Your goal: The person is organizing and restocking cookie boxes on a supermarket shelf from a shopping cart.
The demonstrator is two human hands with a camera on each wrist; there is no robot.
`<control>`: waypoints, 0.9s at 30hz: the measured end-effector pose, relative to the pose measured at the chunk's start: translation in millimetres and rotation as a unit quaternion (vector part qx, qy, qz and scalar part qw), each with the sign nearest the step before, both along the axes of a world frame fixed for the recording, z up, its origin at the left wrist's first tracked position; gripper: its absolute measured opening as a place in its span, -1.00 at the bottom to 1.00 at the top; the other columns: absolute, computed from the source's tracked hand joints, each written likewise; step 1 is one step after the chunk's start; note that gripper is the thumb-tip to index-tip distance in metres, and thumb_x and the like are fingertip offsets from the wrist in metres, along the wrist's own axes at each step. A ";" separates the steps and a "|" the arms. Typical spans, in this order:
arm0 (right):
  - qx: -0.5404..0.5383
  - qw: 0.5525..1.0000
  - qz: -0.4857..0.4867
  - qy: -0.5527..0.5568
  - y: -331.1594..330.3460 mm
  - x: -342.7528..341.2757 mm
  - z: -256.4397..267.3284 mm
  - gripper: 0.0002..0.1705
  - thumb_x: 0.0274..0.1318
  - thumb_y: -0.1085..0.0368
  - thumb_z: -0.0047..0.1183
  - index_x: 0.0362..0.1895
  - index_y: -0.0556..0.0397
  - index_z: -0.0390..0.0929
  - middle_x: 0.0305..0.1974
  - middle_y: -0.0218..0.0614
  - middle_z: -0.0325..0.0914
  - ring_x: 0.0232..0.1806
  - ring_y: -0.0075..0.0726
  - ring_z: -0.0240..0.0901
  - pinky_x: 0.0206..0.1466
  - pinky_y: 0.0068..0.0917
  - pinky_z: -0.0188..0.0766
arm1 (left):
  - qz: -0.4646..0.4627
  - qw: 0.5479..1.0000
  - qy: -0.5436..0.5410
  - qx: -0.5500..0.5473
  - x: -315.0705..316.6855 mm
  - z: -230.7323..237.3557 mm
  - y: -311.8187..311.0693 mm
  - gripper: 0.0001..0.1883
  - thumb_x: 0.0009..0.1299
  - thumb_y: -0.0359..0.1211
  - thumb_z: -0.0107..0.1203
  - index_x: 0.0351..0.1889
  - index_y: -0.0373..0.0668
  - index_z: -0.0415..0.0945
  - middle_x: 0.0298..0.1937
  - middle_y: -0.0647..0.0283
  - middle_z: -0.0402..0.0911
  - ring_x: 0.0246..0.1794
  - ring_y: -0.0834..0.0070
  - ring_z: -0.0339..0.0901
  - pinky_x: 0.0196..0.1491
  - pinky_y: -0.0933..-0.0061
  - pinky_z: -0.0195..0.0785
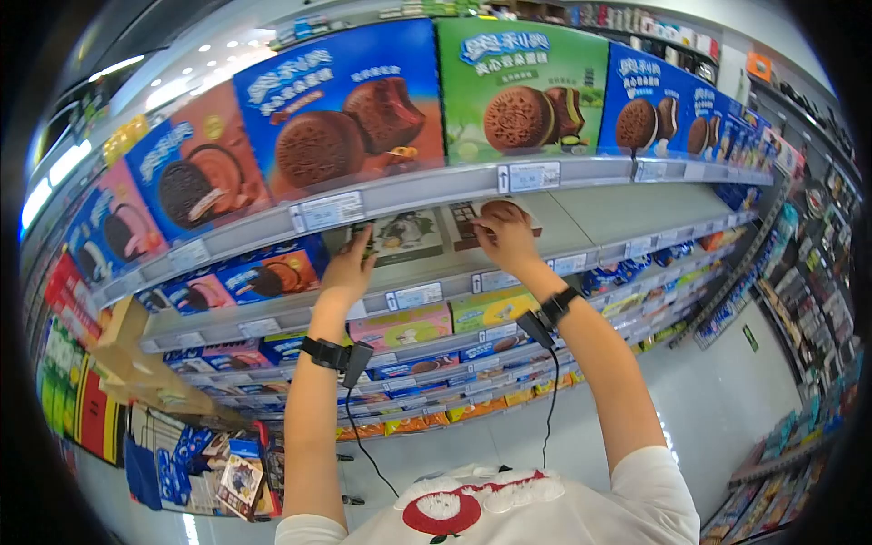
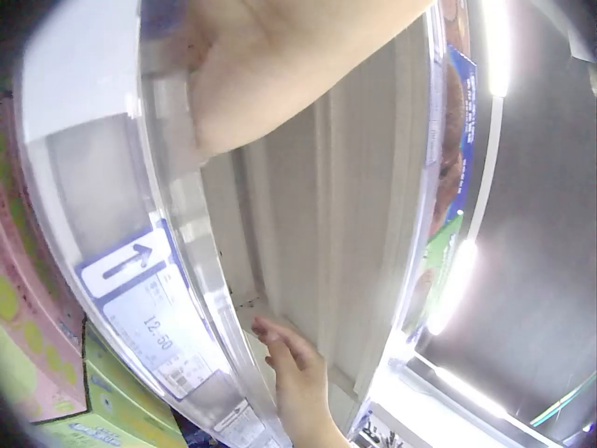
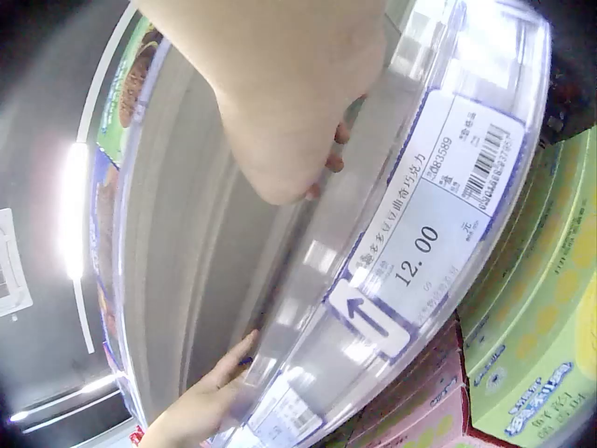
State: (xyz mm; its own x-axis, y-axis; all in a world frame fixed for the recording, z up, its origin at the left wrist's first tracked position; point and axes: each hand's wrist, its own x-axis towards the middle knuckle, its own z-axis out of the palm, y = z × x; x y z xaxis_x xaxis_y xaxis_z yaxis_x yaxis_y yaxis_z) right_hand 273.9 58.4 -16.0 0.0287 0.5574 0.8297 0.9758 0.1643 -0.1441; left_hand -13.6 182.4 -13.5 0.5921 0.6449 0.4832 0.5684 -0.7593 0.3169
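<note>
On the mid-level shelf (image 1: pixel 581 218), two flat boxes lie side by side in the head view. The left box (image 1: pixel 407 234) is grey-white with dark edges. A brown and white box (image 1: pixel 461 227) lies to its right. My left hand (image 1: pixel 347 270) is at the left end of the grey-white box, fingers extended. Over the brown and white box, my right hand (image 1: pixel 510 243) rests with loosely bent fingers and covers part of it. The left wrist view shows the right hand (image 2: pixel 303 383) at the shelf lip, and the right wrist view the left hand (image 3: pixel 196 411).
Large blue biscuit boxes (image 1: pixel 350 109) and a green one (image 1: pixel 522 91) front the shelf above. Price tags (image 1: pixel 415 297) line the shelf lips. Pink boxes (image 1: pixel 400 329) fill the shelf below. A shopping cart (image 1: pixel 195 463) with packages stands at lower left.
</note>
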 end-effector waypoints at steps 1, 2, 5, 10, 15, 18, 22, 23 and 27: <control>0.017 1.000 0.008 -0.004 -8.5 -3.7 -0.3 -0.82 -0.10 0.26 0.10 -0.32 -0.10 0.61 -0.28 -0.31 0.54 -0.07 -0.13 0.35 0.07 -0.09 0.14 | 0.008 1.000 -0.017 0.013 -1.0 3.4 -11.7 -0.44 0.33 -0.28 -0.05 0.32 0.05 0.12 0.21 -0.07 0.31 0.17 -0.01 0.28 0.16 0.20 0.21; 0.025 0.999 0.017 -0.009 -19.5 -9.0 -1.2 -0.84 -0.11 0.28 0.11 -0.34 -0.07 0.60 -0.29 -0.30 0.54 -0.09 -0.13 0.35 0.05 -0.12 0.15 | -0.011 0.999 -0.034 0.021 -5.2 6.8 -25.6 -0.46 0.32 -0.34 -0.06 0.29 -0.06 0.15 0.18 -0.07 0.33 0.14 -0.03 0.30 0.16 0.19 0.21; 0.042 0.998 0.042 -0.018 -58.7 -30.2 -0.9 -0.89 -0.13 0.32 0.12 -0.41 -0.01 0.58 -0.33 -0.31 0.54 -0.16 -0.15 0.36 -0.01 -0.19 0.17 | -0.085 0.989 -0.101 0.065 -18.8 8.6 -78.5 -0.48 0.30 -0.38 -0.05 0.26 -0.13 0.18 0.14 -0.07 0.36 0.10 -0.02 0.33 0.15 0.17 0.21; 0.023 0.995 0.098 0.011 -123.2 -78.5 -45.4 -0.92 -0.15 0.37 0.13 -0.45 0.01 0.56 -0.39 -0.33 0.53 -0.23 -0.17 0.37 -0.08 -0.21 0.18 | -0.097 0.986 -0.126 0.046 -54.4 -52.9 -191.3 -0.59 0.26 -0.40 0.01 0.11 -0.21 0.34 0.05 0.01 0.46 0.06 0.08 0.38 0.13 0.19 0.23; -0.101 0.974 0.184 0.083 -170.7 -130.9 -129.3 -0.90 -0.14 0.38 0.10 -0.43 0.01 0.57 -0.42 -0.30 0.54 -0.28 -0.13 0.40 -0.09 -0.22 0.22 | -0.036 0.995 -0.060 -0.070 -125.1 -146.6 -295.9 -0.68 0.26 -0.36 0.03 -0.02 -0.20 0.44 -0.01 0.05 0.49 -0.01 0.09 0.42 0.05 0.22 0.29; -0.194 0.940 0.241 0.142 -192.5 -165.7 -195.4 -0.88 -0.11 0.34 0.07 -0.39 0.02 0.58 -0.41 -0.26 0.57 -0.33 -0.11 0.45 -0.15 -0.27 0.31 | 0.018 0.987 -0.049 -0.154 -173.5 -170.5 -358.9 -0.76 0.27 -0.34 0.03 -0.13 -0.20 0.49 -0.10 0.06 0.53 -0.07 0.10 0.44 -0.01 0.23 0.32; -0.480 0.819 0.254 0.184 -230.1 -223.2 -248.2 -0.83 -0.01 0.27 0.02 -0.32 0.02 0.58 -0.36 -0.22 0.59 -0.34 -0.16 0.52 -0.23 -0.36 0.41 | 0.090 0.968 -0.044 -0.228 -240.4 -210.2 -412.9 -0.75 0.29 -0.34 0.01 -0.10 -0.19 0.50 -0.13 0.09 0.56 -0.11 0.15 0.48 -0.03 0.26 0.34; -0.500 0.798 0.280 0.185 -234.6 -239.8 -264.3 -0.81 0.01 0.26 0.02 -0.29 0.01 0.58 -0.35 -0.23 0.59 -0.33 -0.22 0.52 -0.24 -0.39 0.42 | 0.114 0.963 -0.063 -0.238 -255.9 -214.8 -428.0 -0.76 0.29 -0.34 0.01 -0.12 -0.19 0.51 -0.15 0.09 0.57 -0.14 0.16 0.50 -0.06 0.27 0.35; -0.570 0.713 0.379 0.150 -231.4 -325.3 -309.8 -0.78 0.06 0.24 0.01 -0.21 0.01 0.58 -0.34 -0.27 0.59 -0.32 -0.38 0.52 -0.22 -0.47 0.43 | 0.216 0.910 -0.131 -0.330 -323.8 -230.6 -477.2 -0.77 0.30 -0.32 0.01 -0.15 -0.21 0.53 -0.20 0.08 0.59 -0.23 0.22 0.54 -0.13 0.30 0.39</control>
